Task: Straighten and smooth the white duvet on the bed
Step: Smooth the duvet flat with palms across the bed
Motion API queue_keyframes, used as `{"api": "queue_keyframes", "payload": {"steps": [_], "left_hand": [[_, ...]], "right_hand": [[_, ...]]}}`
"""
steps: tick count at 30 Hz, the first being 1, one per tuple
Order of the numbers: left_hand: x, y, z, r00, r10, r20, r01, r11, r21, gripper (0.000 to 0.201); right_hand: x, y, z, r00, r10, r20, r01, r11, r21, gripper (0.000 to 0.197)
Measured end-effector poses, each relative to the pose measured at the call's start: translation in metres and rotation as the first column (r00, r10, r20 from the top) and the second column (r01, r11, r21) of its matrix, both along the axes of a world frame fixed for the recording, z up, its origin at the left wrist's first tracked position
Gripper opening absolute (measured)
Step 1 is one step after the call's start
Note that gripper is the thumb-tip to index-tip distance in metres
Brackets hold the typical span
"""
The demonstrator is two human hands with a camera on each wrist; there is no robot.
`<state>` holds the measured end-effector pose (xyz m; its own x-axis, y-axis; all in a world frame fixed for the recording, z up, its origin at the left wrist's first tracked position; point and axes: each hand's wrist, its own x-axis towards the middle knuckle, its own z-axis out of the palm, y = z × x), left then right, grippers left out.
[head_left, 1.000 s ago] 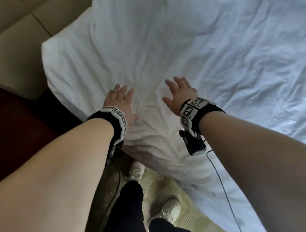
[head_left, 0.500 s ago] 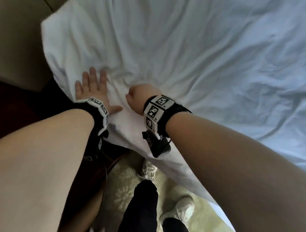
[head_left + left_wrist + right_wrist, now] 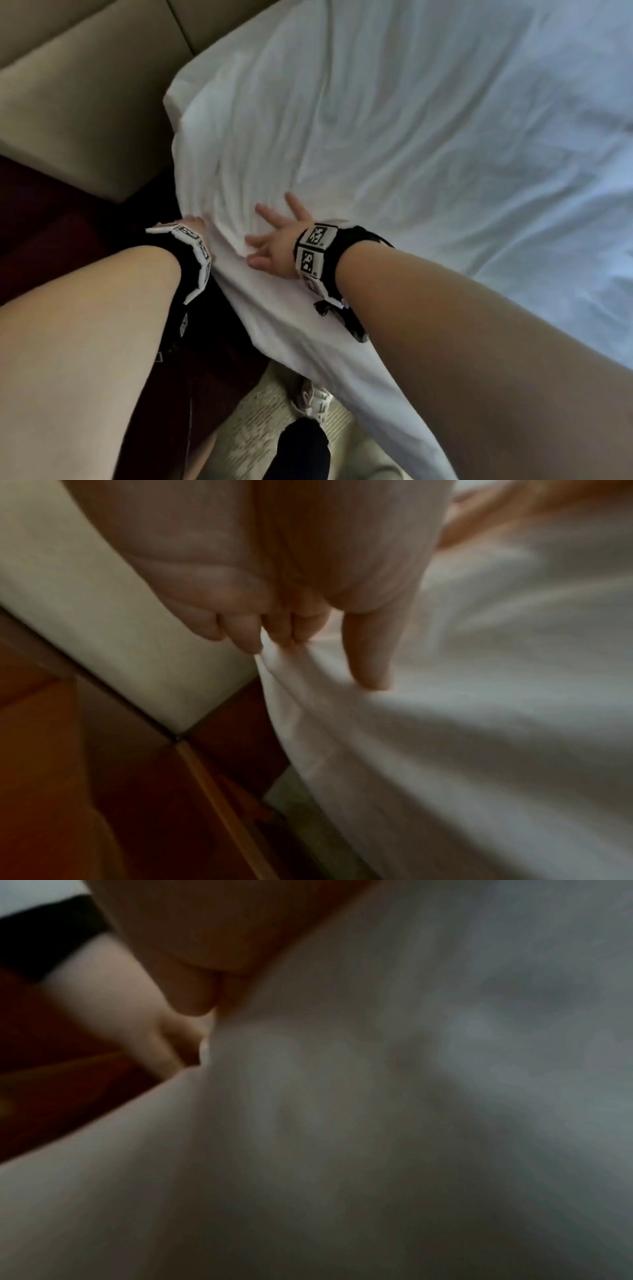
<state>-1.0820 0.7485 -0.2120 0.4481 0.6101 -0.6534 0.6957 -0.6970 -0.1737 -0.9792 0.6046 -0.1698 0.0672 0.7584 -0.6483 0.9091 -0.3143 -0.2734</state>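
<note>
The white duvet covers the bed, creased, with its corner at the upper left beside a beige panel. My left hand is at the duvet's left edge, mostly hidden behind its wristband. In the left wrist view its fingers curl down onto the raised edge fold of the duvet, with one finger held straight. My right hand lies on top of the duvet with its fingers spread flat. In the right wrist view the duvet fills the blurred frame.
A beige upholstered panel stands along the bed's left side, also seen in the left wrist view. Dark red-brown floor lies below it. A pale rug, my white shoe and black trouser leg are by the bed's near edge.
My left hand slid off the top of the duvet to its left edge. The right hand, a fist half a second ago, is now spread flat nearer that edge.
</note>
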Motion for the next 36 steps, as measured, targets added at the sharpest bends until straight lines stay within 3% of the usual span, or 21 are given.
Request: {"api": "queue_keyframes", "payload": {"steps": [1, 2, 3, 5, 6, 7, 10, 12, 15, 17, 18, 19, 21, 23, 24, 25, 27, 29, 32, 34, 36], "left_hand": [[0.004, 0.003, 0.004, 1.000, 0.003, -0.022, -0.001, 0.998, 0.062, 0.039], [0.012, 0.007, 0.014, 0.999, 0.008, -0.037, -0.003, 0.990, 0.139, 0.027], [0.021, 0.008, 0.035, 0.997, 0.078, -0.027, -0.071, 0.976, 0.207, 0.025], [0.039, 0.008, 0.056, 0.980, 0.096, 0.174, -0.160, 0.900, 0.405, 0.025], [0.047, 0.009, 0.053, 0.958, 0.022, 0.285, -0.133, 0.917, 0.376, 0.031], [0.054, 0.005, 0.057, 0.919, -0.077, 0.387, -0.033, 0.962, 0.270, 0.044], [0.074, -0.002, 0.058, 0.904, -0.203, 0.377, 0.148, 0.974, 0.169, 0.084], [0.075, 0.000, 0.037, 0.948, -0.133, 0.291, 0.125, 0.991, 0.045, 0.098], [0.056, 0.012, 0.014, 0.991, -0.022, 0.130, 0.024, 1.000, -0.019, 0.110], [0.043, 0.020, 0.011, 0.997, -0.047, 0.066, 0.049, 0.998, -0.037, 0.109], [0.042, 0.024, 0.014, 0.998, -0.043, 0.054, 0.046, 0.998, -0.050, 0.105], [0.043, 0.026, 0.020, 0.998, -0.015, 0.064, 0.018, 0.998, -0.057, 0.097], [0.051, 0.024, 0.038, 0.978, 0.087, 0.191, -0.080, 0.996, -0.040, 0.063], [0.061, 0.014, 0.053, 0.911, 0.059, 0.409, -0.107, 0.990, 0.093, 0.040], [0.067, 0.005, 0.059, 0.863, 0.012, 0.505, -0.105, 0.982, 0.155, 0.040], [0.074, -0.006, 0.064, 0.829, -0.023, 0.558, -0.094, 0.979, 0.180, 0.044], [0.092, -0.034, 0.067, 0.846, -0.081, 0.527, -0.013, 0.985, 0.173, 0.057], [0.114, -0.072, 0.065, 0.891, -0.202, 0.406, 0.144, 0.975, 0.168, 0.064], [0.143, -0.148, 0.075, 0.848, -0.399, 0.350, 0.367, 0.917, 0.157, 0.067], [0.157, -0.203, 0.085, 0.805, -0.438, 0.400, 0.428, 0.896, 0.119, 0.068], [0.158, -0.260, 0.089, 0.780, -0.474, 0.409, 0.495, 0.867, 0.061, 0.069]], "right_hand": [[0.001, 0.005, 0.007, 0.998, -0.038, -0.056, 0.038, 0.999, 0.007, 0.051], [0.009, 0.010, 0.015, 0.973, -0.187, -0.133, 0.196, 0.979, 0.057, 0.050], [0.020, 0.014, 0.025, 0.912, -0.355, -0.206, 0.387, 0.912, 0.138, 0.049], [0.050, 0.021, 0.041, 0.768, -0.596, -0.235, 0.639, 0.681, 0.357, 0.040], [0.066, 0.025, 0.044, 0.732, -0.655, -0.188, 0.653, 0.597, 0.465, 0.037], [0.081, 0.028, 0.045, 0.720, -0.685, -0.110, 0.631, 0.581, 0.514, 0.040], [0.109, 0.041, 0.034, 0.785, -0.611, 0.104, 0.556, 0.768, 0.318, 0.063], [0.108, 0.047, 0.018, 0.859, -0.489, 0.152, 0.463, 0.869, 0.177, 0.065], [0.086, 0.054, 0.004, 0.965, -0.195, 0.172, 0.180, 0.978, 0.102, 0.057], [0.067, 0.058, 0.010, 0.989, 0.082, 0.124, -0.087, 0.995, 0.041, 0.049], [0.063, 0.060, 0.014, 0.986, 0.150, 0.072, -0.153, 0.988, 0.038, 0.047], [0.062, 0.060, 0.020, 0.990, 0.140, 0.019, -0.141, 0.987, 0.071, 0.047], [0.071, 0.049, 0.026, 0.994, -0.105, -0.039, 0.112, 0.965, 0.238, 0.048], [0.090, 0.014, 0.021, 0.885, -0.465, -0.001, 0.443, 0.843, 0.304, 0.061], [0.100, -0.012, 0.015, 0.823, -0.564, 0.064, 0.535, 0.809, 0.242, 0.071], [0.104, -0.041, 0.010, 0.791, -0.595, 0.144, 0.579, 0.804, 0.138, 0.079], [0.093, -0.095, 0.003, 0.792, -0.574, 0.207, 0.589, 0.808, -0.018, 0.091], [0.073, -0.131, 0.007, 0.834, -0.537, 0.123, 0.548, 0.833, -0.080, 0.098], [0.067, -0.166, 0.022, 0.858, -0.509, 0.064, 0.513, 0.857, -0.058, 0.093], [0.074, -0.215, 0.024, 0.759, -0.628, 0.173, 0.638, 0.770, -0.004, 0.088], [0.064, -0.285, 0.016, 0.682, -0.691, 0.239, 0.725, 0.682, -0.099, 0.091]]}}
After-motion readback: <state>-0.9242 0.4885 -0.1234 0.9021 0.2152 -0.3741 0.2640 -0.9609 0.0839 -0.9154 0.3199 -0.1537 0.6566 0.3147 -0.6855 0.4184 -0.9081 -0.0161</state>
